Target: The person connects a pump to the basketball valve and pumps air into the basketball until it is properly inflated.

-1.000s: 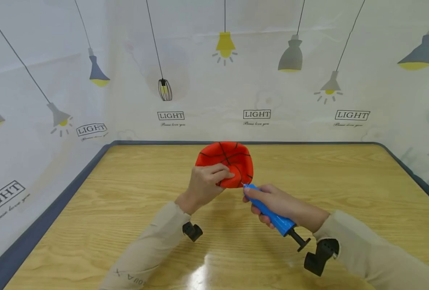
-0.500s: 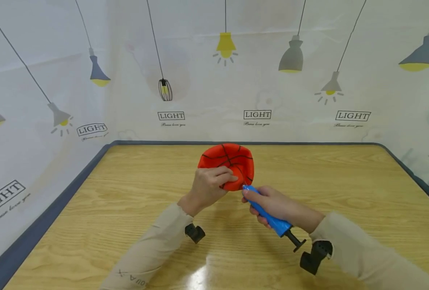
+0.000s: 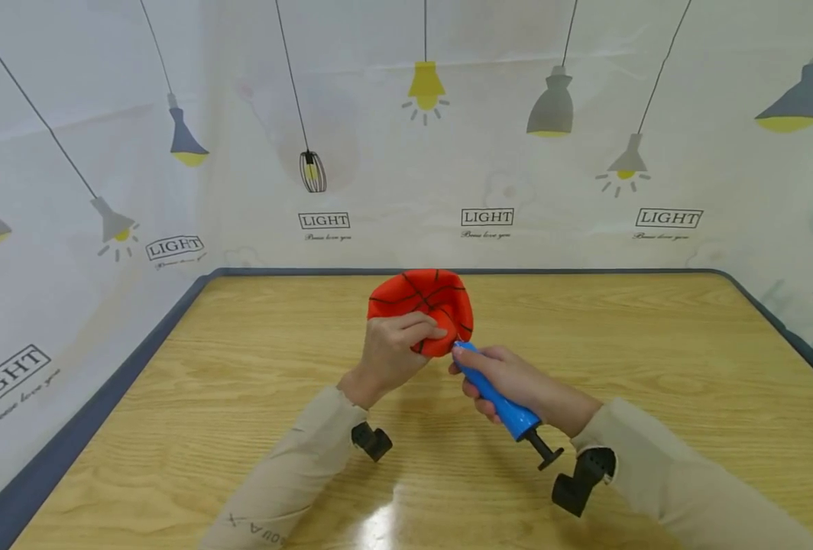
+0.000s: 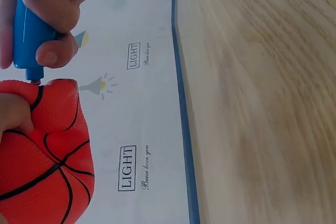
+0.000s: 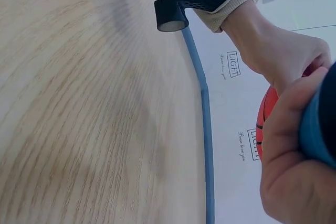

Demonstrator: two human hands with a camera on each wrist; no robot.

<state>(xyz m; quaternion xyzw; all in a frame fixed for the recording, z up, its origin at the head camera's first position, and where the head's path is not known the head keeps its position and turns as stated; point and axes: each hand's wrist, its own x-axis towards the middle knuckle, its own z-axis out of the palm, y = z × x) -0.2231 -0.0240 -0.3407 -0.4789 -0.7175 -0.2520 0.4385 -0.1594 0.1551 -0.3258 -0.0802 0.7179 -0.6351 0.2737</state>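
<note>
A soft, partly deflated red toy basketball with black lines is held above the table by my left hand, its thumb pressing a dent into the near side. My right hand grips a blue hand pump around its barrel; the black T-shaped handle points toward me. In the left wrist view the pump's tip meets the ball, its thin needle barely showing at the surface. Most of the ball is hidden behind both hands in the right wrist view.
Beneath the hands lies a wood-grain table with a dark blue edge strip. Behind and beside it hangs a white wall covering printed with lamps and lettering. Black wrist cameras are strapped over both beige sleeves.
My right hand and the pump have shifted a little left and up. The ball has tilted slightly to the left, while the left hand keeps its hold.
</note>
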